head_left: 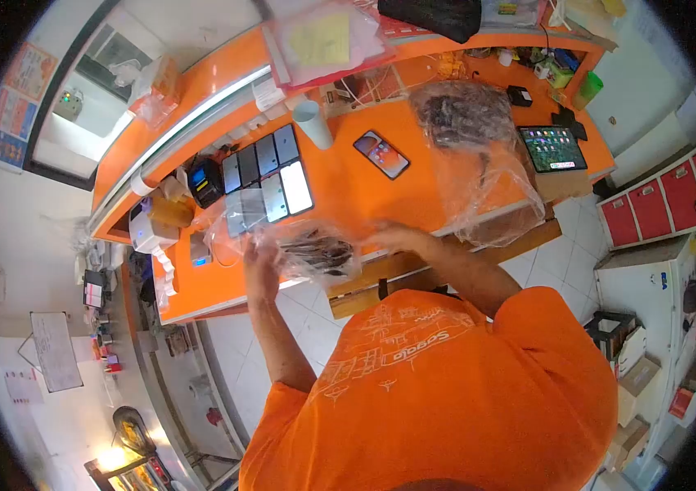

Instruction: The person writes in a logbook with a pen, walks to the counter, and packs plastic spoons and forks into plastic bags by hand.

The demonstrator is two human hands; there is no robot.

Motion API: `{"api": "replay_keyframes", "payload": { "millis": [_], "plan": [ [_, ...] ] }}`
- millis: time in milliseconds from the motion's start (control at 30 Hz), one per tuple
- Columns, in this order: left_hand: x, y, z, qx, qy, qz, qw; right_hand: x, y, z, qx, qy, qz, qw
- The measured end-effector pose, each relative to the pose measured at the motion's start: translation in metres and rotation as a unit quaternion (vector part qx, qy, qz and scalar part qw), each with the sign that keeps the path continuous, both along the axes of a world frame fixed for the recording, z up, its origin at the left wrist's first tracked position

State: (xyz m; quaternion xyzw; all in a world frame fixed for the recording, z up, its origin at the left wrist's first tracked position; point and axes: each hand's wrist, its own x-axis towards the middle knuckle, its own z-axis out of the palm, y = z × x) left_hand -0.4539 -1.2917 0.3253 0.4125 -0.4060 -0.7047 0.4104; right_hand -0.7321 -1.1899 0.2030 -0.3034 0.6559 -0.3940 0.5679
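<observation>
My left hand [261,266] grips the left end of a clear plastic bag [322,252] at the table's front edge. Dark, thin items show through the plastic in a bundle, their kind unclear. To the right of the bag, my right hand [397,237] is slightly blurred, its fingers reaching out and holding nothing visible. Just beyond the bag lie several phones [270,164] in two rows, one with a bright white screen [296,186]. Some of the plastic overlaps the nearest phone. A separate phone [381,155] with a lit screen rests farther back.
A second large plastic bag [466,123] with dark contents spreads over the orange table [348,192] at the right, beside a lit tablet [553,149]. A pale cup [313,124] stands behind the phones. At the left are a small printer [151,225] and a wooden bench [352,303] is in front.
</observation>
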Motion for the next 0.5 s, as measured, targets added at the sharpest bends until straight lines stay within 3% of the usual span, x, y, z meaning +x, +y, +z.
{"api": "replay_keyframes", "payload": {
  "millis": [67, 133, 167, 200, 267, 367, 400, 467, 500],
  "plan": [
    [-0.007, 0.009, 0.011, -0.068, -0.114, -0.023, 0.991, 0.011, -0.005, -0.021, 0.003, -0.194, -0.009, 0.981],
    [0.0, 0.007, 0.02, -0.094, -0.179, -0.002, 0.979, 0.008, -0.021, -0.035, 0.026, -0.419, -0.034, 0.907],
    [0.009, 0.008, 0.022, -0.101, -0.219, 0.005, 0.97, 0.001, -0.024, -0.04, 0.031, -0.403, -0.042, 0.914],
    [0.014, 0.008, 0.022, -0.125, -0.235, 0.011, 0.964, 0.003, -0.017, 0.006, 0.04, -0.31, -0.049, 0.949],
    [0.019, 0.002, 0.006, -0.086, -0.226, 0.036, 0.97, 0.01, -0.011, 0.035, 0.08, -0.188, -0.021, 0.979],
    [0.018, 0.0, 0.006, -0.111, -0.224, 0.032, 0.968, 0.03, -0.011, -0.026, 0.128, -0.173, 0.12, 0.969],
    [0.028, -0.009, -0.003, -0.137, -0.245, 0.025, 0.959, 0.039, -0.017, -0.031, 0.092, -0.209, 0.04, 0.973],
    [0.044, -0.014, 0.0, -0.238, -0.278, 0.022, 0.93, 0.024, -0.024, 0.015, -0.023, -0.312, -0.016, 0.95],
    [0.044, -0.011, 0.014, -0.192, -0.267, 0.036, 0.944, 0.014, -0.031, 0.046, -0.08, -0.362, -0.044, 0.928]
  ]
}}
